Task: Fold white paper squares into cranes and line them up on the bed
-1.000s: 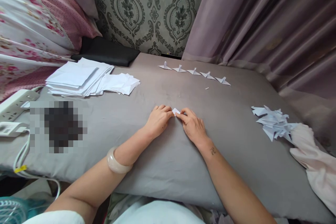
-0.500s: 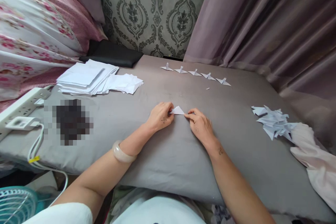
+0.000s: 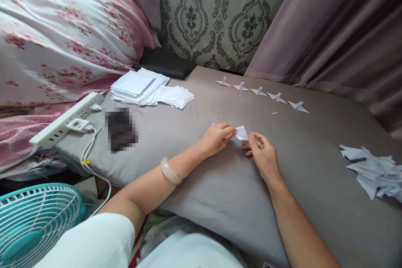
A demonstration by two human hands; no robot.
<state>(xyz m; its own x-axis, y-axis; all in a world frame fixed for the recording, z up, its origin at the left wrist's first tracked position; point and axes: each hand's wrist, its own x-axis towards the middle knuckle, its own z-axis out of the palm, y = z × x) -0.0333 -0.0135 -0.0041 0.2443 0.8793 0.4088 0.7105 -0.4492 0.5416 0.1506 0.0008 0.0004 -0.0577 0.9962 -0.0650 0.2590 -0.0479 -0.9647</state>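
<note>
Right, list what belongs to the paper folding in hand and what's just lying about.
Belongs, by the look of it:
- small folded paper, being held
- stacked white paper
- row of five folded figures
- heap of folded pieces

Apparently just about:
- power strip
- black flat item
- teal fan

No legible text (cable tag too small).

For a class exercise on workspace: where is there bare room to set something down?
The grey cloth is bare between the right hand and folded-paper heap, and between the left hand and paper stack. Crowded: the left end, with power strip and cables.
</note>
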